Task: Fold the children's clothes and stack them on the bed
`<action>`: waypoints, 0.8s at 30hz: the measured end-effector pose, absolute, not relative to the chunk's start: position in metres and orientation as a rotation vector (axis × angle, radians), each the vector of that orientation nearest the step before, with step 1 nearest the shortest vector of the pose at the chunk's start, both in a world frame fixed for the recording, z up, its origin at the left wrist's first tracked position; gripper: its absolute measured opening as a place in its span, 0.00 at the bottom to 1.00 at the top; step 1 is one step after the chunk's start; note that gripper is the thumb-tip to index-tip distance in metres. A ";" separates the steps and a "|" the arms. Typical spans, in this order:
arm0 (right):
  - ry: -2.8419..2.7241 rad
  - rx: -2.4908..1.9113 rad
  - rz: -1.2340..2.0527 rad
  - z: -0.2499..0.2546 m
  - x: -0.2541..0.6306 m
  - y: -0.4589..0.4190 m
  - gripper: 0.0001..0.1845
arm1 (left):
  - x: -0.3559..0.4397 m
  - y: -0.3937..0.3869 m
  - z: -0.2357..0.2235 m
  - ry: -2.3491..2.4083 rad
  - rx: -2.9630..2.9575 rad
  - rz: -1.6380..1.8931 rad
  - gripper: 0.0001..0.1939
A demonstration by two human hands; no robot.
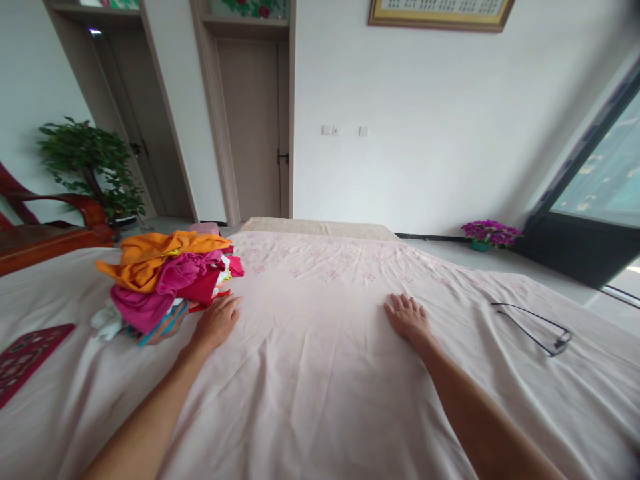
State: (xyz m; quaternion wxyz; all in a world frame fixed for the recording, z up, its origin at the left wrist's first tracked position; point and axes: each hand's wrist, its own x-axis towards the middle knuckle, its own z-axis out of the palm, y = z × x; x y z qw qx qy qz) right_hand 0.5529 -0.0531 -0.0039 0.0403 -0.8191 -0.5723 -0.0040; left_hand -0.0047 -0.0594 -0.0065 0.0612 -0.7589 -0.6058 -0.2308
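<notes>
My left hand [219,322] lies palm down on the pale pink cloth [310,373], its fingers stretched toward the far side and nothing held. Just left of it sits a heap of crumpled clothes [173,283], with orange fabric on top and magenta, red, white and striped pieces below. The fingers are close beside the heap; I cannot tell whether they touch it. My right hand [407,315] rests flat on the same cloth farther right, fingers slightly spread, also holding nothing. To its right is a pair of dark-framed glasses [557,340] with the temples unfolded.
A dark red panel with cut-out shapes [30,357] lies at the left edge. Beyond are a wooden armchair [90,213], a leafy plant [93,160], doors, and a pot of purple flowers [490,233] on the floor. Wrinkles run across the cloth.
</notes>
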 end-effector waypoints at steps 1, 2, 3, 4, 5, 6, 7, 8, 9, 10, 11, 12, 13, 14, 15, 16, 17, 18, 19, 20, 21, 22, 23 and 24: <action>-1.757 -2.503 -0.023 -0.004 0.554 -0.054 0.36 | -0.004 -0.060 -0.006 -1.837 -2.288 -0.703 0.22; -1.761 -2.495 -0.037 -0.005 0.554 -0.055 0.36 | -0.004 -0.061 -0.005 -1.842 -2.279 -0.711 0.22; -1.768 -2.484 -0.054 -0.004 0.554 -0.056 0.35 | -0.003 -0.061 -0.005 -1.847 -2.270 -0.722 0.22; -1.776 -2.471 -0.076 -0.003 0.554 -0.056 0.34 | -0.002 -0.061 -0.005 -1.852 -2.262 -0.733 0.21; -1.788 -2.455 -0.099 -0.001 0.554 -0.056 0.33 | -0.002 -0.062 -0.005 -1.857 -2.255 -0.745 0.21; -1.802 -2.435 -0.120 0.002 0.554 -0.056 0.32 | -0.001 -0.063 -0.005 -1.867 -2.246 -0.755 0.20; -1.815 -2.415 -0.135 0.006 0.554 -0.056 0.31 | -0.001 -0.064 -0.004 -1.874 -2.230 -0.779 0.20; -1.827 -2.399 -0.144 0.011 0.554 -0.055 0.29 | -0.001 -0.066 -0.001 -1.874 -2.199 -0.822 0.20; -1.840 -2.387 -0.149 0.015 0.555 -0.054 0.27 | -0.001 -0.068 0.004 -1.857 -2.154 -0.883 0.20; -1.857 -2.377 -0.157 0.020 0.555 -0.052 0.25 | -0.001 -0.070 0.011 -1.825 -2.096 -0.955 0.19; -1.875 -2.369 -0.170 0.024 0.556 -0.051 0.23 | -0.002 -0.071 0.020 -1.779 -2.028 -1.027 0.19; -1.889 -2.363 -0.192 0.027 0.557 -0.049 0.22 | -0.004 -0.071 0.032 -1.730 -1.952 -1.088 0.18; -1.902 -2.356 -0.219 0.030 0.558 -0.047 0.21 | -0.007 -0.070 0.047 -1.691 -1.872 -1.132 0.18; -1.907 -2.346 -0.248 0.031 0.558 -0.046 0.20 | -0.010 -0.067 0.062 -1.675 -1.788 -1.153 0.18; -1.903 -2.340 -0.272 0.031 0.559 -0.045 0.19 | -0.015 -0.062 0.078 -1.690 -1.687 -1.170 0.18; -1.897 -2.334 -0.288 0.031 0.559 -0.044 0.18 | -0.021 -0.056 0.094 -1.721 -1.580 -1.179 0.19; -1.891 -2.327 -0.298 0.030 0.560 -0.044 0.18 | -0.029 -0.048 0.108 -1.769 -1.471 -1.179 0.19; -1.887 -2.319 -0.304 0.029 0.561 -0.044 0.17 | -0.038 -0.038 0.121 -1.814 -1.391 -1.162 0.19; -1.884 -2.312 -0.307 0.027 0.562 -0.045 0.17 | -0.048 -0.029 0.131 -1.869 -1.375 -1.101 0.18; -1.881 -2.306 -0.312 0.026 0.563 -0.045 0.17 | -0.058 -0.019 0.138 -1.945 -1.336 -1.050 0.16; -1.882 -2.298 -0.319 0.026 0.564 -0.046 0.17 | -0.067 -0.010 0.143 -2.050 -1.313 -0.982 0.16; -1.882 -2.291 -0.326 0.025 0.565 -0.046 0.17 | -0.076 -0.002 0.147 -2.182 -1.284 -0.924 0.15; -1.884 -2.284 -0.334 0.024 0.566 -0.047 0.16 | -0.084 0.005 0.150 -2.306 -1.262 -0.886 0.14; -1.887 -2.277 -0.339 0.024 0.567 -0.047 0.16 | -0.090 0.010 0.153 -2.401 -1.249 -0.863 0.14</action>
